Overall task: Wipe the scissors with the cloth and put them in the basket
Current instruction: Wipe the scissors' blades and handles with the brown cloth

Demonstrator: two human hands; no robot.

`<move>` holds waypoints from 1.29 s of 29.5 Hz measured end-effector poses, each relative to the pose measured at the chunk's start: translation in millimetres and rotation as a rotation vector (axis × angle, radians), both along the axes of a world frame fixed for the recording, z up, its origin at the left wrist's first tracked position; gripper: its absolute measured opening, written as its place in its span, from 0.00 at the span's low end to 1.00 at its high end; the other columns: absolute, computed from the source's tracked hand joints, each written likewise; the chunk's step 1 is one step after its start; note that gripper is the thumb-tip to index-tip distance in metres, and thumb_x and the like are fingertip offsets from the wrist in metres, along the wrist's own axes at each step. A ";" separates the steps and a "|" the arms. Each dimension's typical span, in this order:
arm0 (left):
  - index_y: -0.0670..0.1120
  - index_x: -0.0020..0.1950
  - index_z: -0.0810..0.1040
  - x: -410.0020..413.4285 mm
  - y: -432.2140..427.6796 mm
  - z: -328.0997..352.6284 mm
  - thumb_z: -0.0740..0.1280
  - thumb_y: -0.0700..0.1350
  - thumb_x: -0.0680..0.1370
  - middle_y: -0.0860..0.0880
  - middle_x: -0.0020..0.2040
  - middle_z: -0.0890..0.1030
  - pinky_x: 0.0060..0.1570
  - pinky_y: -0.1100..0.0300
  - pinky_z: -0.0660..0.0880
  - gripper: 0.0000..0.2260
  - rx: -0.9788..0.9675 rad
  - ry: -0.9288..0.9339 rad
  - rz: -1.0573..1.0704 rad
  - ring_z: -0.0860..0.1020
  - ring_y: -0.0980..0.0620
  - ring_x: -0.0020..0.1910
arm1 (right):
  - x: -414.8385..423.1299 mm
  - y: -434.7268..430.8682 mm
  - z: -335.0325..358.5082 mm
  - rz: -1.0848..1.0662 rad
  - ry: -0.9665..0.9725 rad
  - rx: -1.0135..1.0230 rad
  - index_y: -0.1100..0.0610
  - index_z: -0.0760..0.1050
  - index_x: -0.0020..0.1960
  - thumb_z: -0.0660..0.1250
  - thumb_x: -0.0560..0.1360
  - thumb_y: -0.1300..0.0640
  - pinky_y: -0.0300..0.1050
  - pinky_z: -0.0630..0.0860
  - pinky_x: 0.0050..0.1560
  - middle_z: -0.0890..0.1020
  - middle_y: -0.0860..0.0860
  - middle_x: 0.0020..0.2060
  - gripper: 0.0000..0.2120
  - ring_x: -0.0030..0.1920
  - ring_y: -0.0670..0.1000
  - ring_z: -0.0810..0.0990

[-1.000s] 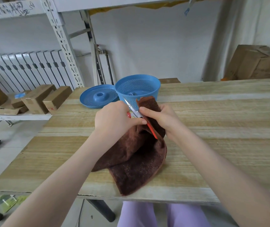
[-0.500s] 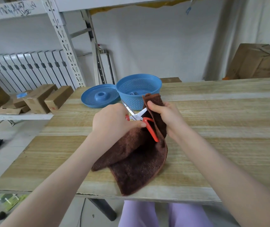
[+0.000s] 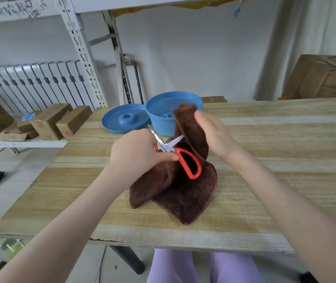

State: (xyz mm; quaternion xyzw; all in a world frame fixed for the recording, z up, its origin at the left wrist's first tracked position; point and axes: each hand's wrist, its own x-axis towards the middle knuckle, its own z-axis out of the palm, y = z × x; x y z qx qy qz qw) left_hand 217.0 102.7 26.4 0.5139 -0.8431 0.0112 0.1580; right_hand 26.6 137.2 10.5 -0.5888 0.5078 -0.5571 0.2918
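Over table (image 3: 285,139): left fingers (image 3: 169,157) clamp open scissors (image 3: 166,147), right fingers (image 3: 201,119) pinch cloth (image 3: 183,197); shelf scrawl (image 3: 20,9) illegible

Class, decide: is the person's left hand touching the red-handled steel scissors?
Touching. The head view shows the left hand gripping the red-handled steel scissors, its fingers curled round one handle and the thumb tip pressed on the red plastic beside the pivot.

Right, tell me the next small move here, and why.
Probably pinch the cloth round the blade nearest it and draw out to the tip. The left hand grips the scissors at the handles, blades spread, and the right hand holds a raised fold of cloth beside one blade.
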 end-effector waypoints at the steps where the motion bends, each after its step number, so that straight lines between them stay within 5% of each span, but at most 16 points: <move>1: 0.52 0.28 0.60 -0.7 0.4 0.3 0.66 0.76 0.59 0.56 0.24 0.66 0.24 0.62 0.57 0.30 -0.008 0.006 -0.004 0.66 0.58 0.24 | 1.3 1.7 1.7 0.041 0.183 0.016 0.49 0.76 0.40 0.54 0.82 0.51 0.41 0.72 0.47 0.80 0.40 0.37 0.17 0.40 0.39 0.77; 4: 0.52 0.28 0.63 -1.8 0.4 1.5 0.68 0.74 0.60 0.56 0.25 0.67 0.25 0.62 0.57 0.28 0.001 0.048 0.010 0.67 0.59 0.25 | 0.8 0.4 2.1 0.059 0.623 0.022 0.57 0.75 0.43 0.59 0.82 0.52 0.51 0.74 0.43 0.80 0.48 0.36 0.13 0.38 0.46 0.78; 6: 0.52 0.29 0.68 -2.6 -0.4 1.7 0.68 0.75 0.59 0.55 0.25 0.69 0.25 0.62 0.58 0.27 0.017 0.063 0.031 0.69 0.59 0.26 | 0.9 -2.0 1.7 0.052 0.684 -0.011 0.61 0.75 0.44 0.62 0.81 0.53 0.52 0.75 0.39 0.81 0.53 0.35 0.13 0.35 0.50 0.80; 9: 0.52 0.31 0.71 -4.5 -1.1 0.8 0.66 0.76 0.57 0.55 0.24 0.69 0.24 0.62 0.58 0.28 0.032 0.061 0.028 0.69 0.59 0.26 | -2.6 -3.7 -1.7 0.065 0.593 -0.054 0.63 0.75 0.42 0.65 0.80 0.55 0.45 0.69 0.34 0.77 0.51 0.30 0.12 0.29 0.47 0.74; 12: 0.51 0.28 0.63 -8.6 0.9 0.7 0.66 0.76 0.58 0.56 0.24 0.67 0.24 0.62 0.57 0.29 0.011 0.028 0.015 0.67 0.59 0.24 | -8.1 -4.3 -7.2 0.125 0.408 0.004 0.60 0.77 0.40 0.66 0.79 0.59 0.36 0.64 0.33 0.71 0.42 0.26 0.10 0.29 0.41 0.69; 20: 0.53 0.28 0.61 -18.0 7.6 2.8 0.68 0.74 0.60 0.57 0.25 0.66 0.25 0.63 0.55 0.28 -0.066 -0.024 -0.036 0.63 0.62 0.25 | -16.6 -5.8 -21.4 0.162 0.111 0.118 0.63 0.79 0.43 0.64 0.79 0.63 0.37 0.70 0.39 0.77 0.49 0.34 0.09 0.35 0.42 0.73; 24: 0.50 0.29 0.65 -9.8 2.4 3.0 0.62 0.79 0.59 0.55 0.26 0.69 0.25 0.62 0.59 0.31 -0.022 -0.109 0.019 0.68 0.58 0.26 | -36.5 -10.8 -24.8 -0.135 -0.077 0.078 0.72 0.77 0.57 0.60 0.81 0.63 0.50 0.72 0.49 0.81 0.58 0.48 0.13 0.46 0.50 0.74; 26: 0.50 0.29 0.66 -7.0 0.0 2.3 0.62 0.79 0.58 0.55 0.27 0.70 0.25 0.62 0.59 0.31 -0.011 -0.123 0.035 0.68 0.58 0.26 | -37.9 -7.4 -22.8 -0.171 0.012 0.024 0.71 0.76 0.51 0.58 0.83 0.61 0.50 0.70 0.46 0.79 0.57 0.42 0.14 0.44 0.49 0.72; 29: 0.50 0.29 0.65 -11.9 -0.4 0.9 0.64 0.78 0.59 0.55 0.26 0.69 0.25 0.61 0.58 0.31 -0.011 -0.118 0.004 0.68 0.57 0.26 | -18.4 5.1 -18.2 -0.002 0.265 -0.028 0.57 0.76 0.43 0.55 0.82 0.53 0.41 0.69 0.43 0.76 0.46 0.37 0.15 0.38 0.40 0.73; 33: 0.51 0.26 0.63 -17.1 0.6 1.9 0.67 0.76 0.58 0.56 0.24 0.66 0.24 0.62 0.55 0.29 -0.042 -0.109 -0.043 0.64 0.60 0.25 | -11.6 4.2 -14.7 0.124 0.626 0.003 0.59 0.74 0.42 0.59 0.81 0.52 0.48 0.69 0.40 0.76 0.47 0.33 0.14 0.35 0.47 0.73; 38: 0.50 0.26 0.62 -17.7 0.8 -0.2 0.66 0.77 0.58 0.55 0.24 0.67 0.24 0.61 0.56 0.31 -0.012 -0.086 -0.054 0.66 0.59 0.25 | -18.1 -1.0 -16.0 0.124 0.592 0.041 0.51 0.71 0.36 0.64 0.80 0.55 0.45 0.66 0.35 0.73 0.45 0.28 0.14 0.30 0.43 0.68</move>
